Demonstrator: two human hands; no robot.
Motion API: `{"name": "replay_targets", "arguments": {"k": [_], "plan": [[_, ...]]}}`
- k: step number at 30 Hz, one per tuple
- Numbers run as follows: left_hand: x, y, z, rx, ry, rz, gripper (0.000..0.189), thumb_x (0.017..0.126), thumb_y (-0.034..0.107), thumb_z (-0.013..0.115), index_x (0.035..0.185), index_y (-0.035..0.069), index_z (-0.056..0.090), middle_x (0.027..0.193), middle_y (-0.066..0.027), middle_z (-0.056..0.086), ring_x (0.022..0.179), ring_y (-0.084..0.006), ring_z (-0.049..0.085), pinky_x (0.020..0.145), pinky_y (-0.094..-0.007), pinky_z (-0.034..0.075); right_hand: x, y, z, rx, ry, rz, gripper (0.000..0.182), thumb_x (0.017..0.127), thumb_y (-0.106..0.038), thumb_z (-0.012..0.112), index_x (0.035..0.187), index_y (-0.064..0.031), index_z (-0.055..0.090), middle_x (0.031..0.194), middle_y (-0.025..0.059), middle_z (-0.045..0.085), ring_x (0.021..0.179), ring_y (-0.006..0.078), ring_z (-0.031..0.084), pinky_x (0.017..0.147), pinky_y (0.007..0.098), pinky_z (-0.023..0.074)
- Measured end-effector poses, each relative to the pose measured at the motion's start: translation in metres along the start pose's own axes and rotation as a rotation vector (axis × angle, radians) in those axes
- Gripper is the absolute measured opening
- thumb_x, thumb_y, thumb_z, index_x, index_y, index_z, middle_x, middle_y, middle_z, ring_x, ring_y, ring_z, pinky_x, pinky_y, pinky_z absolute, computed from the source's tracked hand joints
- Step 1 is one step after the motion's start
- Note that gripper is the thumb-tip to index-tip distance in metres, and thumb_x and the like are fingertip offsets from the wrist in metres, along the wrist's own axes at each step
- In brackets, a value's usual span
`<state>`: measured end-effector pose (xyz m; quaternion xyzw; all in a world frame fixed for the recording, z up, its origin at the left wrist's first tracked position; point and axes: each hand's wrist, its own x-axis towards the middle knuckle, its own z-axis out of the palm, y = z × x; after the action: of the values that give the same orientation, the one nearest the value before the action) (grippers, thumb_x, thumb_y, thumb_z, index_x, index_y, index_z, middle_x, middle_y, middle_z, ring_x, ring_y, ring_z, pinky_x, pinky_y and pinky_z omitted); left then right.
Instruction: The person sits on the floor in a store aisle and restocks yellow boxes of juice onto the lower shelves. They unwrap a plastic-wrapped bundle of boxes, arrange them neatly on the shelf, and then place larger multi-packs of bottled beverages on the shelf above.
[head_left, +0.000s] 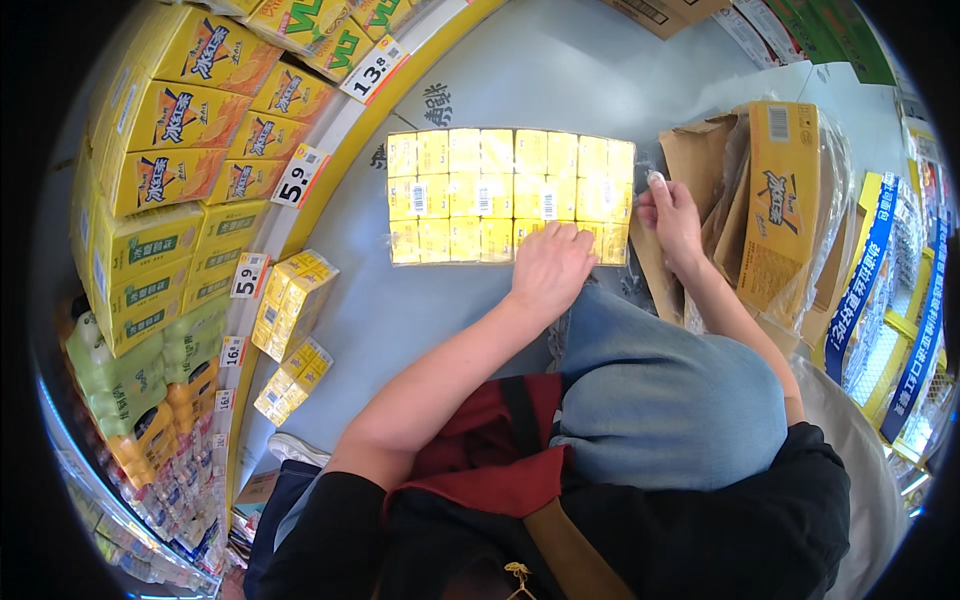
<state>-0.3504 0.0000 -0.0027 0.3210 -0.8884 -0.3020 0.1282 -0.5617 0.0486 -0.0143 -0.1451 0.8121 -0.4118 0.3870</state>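
A film-wrapped case of yellow drink cartons (465, 165) lies on the floor before me, with several barcodes on its upper face. My left hand (553, 264) bears on the near side of this case, right of its middle, fingers bent over the cartons. Just beyond the right end is my right hand (670, 216), its fingers curled in and its thumb raised. Something white covers the thumb's tip. Clear film shows beside that hand, but whether the fingers pinch it is hard to see.
On the right, opened cardboard trays (705, 157) lean against a yellow printed carton (780, 202) with loose film. Stacked drink packs (180, 112) fill the shelf at left, above a yellow shelf edge (330, 161). Two small carton packs (294, 300) stand on the floor. Another person's shoe (296, 450) is behind left.
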Motion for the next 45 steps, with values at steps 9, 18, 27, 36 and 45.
{"name": "replay_targets", "arguments": {"k": [9,18,27,36,45], "plan": [[-0.014,-0.028,-0.051,-0.132,-0.251,-0.182,0.021,0.094,0.029,0.056,0.090,0.009,0.062,0.088,-0.0080,0.066,0.085,-0.0320,0.063,0.070,-0.0440,0.050,-0.037,-0.003,0.048,0.153,-0.121,0.121,0.037,0.103,-0.035,0.050,0.110,0.0014,0.048,0.103,0.0120,0.061,0.092,0.0174,0.064,0.081,0.0319,0.0550],[-0.034,-0.025,-0.051,-0.176,-0.296,-0.395,0.022,0.089,0.028,0.064,0.099,0.008,0.066,0.095,-0.0087,0.069,0.091,-0.0299,0.065,0.084,-0.0415,0.050,-0.051,-0.031,0.054,-0.025,-0.350,0.165,0.035,0.103,-0.035,0.050,0.111,-0.0016,0.052,0.100,0.0105,0.067,0.084,0.0161,0.067,0.073,0.0292,0.0553],[-0.052,-0.022,-0.049,-0.079,-0.023,-0.232,0.013,0.081,0.020,0.070,0.072,0.011,0.066,0.077,-0.0036,0.061,0.081,-0.0260,0.059,0.073,-0.0402,0.040,-0.076,-0.065,0.043,-0.959,-0.597,-0.979,0.023,0.090,-0.026,0.066,0.087,-0.0063,0.055,0.070,0.0124,0.066,0.064,0.0321,0.065,0.057,0.0432,0.0513],[-0.060,-0.018,-0.048,-0.147,0.082,-0.274,0.013,0.079,0.019,0.072,0.071,0.010,0.066,0.075,-0.0028,0.060,0.080,-0.0250,0.058,0.070,-0.0387,0.038,-0.083,-0.065,0.051,-1.198,-0.697,-1.123,0.020,0.089,-0.026,0.066,0.085,-0.0084,0.056,0.063,0.0089,0.063,0.059,0.0262,0.064,0.055,0.0379,0.0500],[-0.069,-0.017,-0.053,-0.108,0.086,-0.205,0.014,0.078,0.019,0.073,0.071,0.010,0.065,0.074,-0.0028,0.058,0.077,-0.0242,0.057,0.069,-0.0385,0.038,-0.083,-0.084,0.038,-1.145,-0.501,-1.058,0.021,0.090,-0.026,0.065,0.085,-0.0072,0.056,0.062,0.0101,0.063,0.058,0.0280,0.065,0.057,0.0393,0.0525]]}}
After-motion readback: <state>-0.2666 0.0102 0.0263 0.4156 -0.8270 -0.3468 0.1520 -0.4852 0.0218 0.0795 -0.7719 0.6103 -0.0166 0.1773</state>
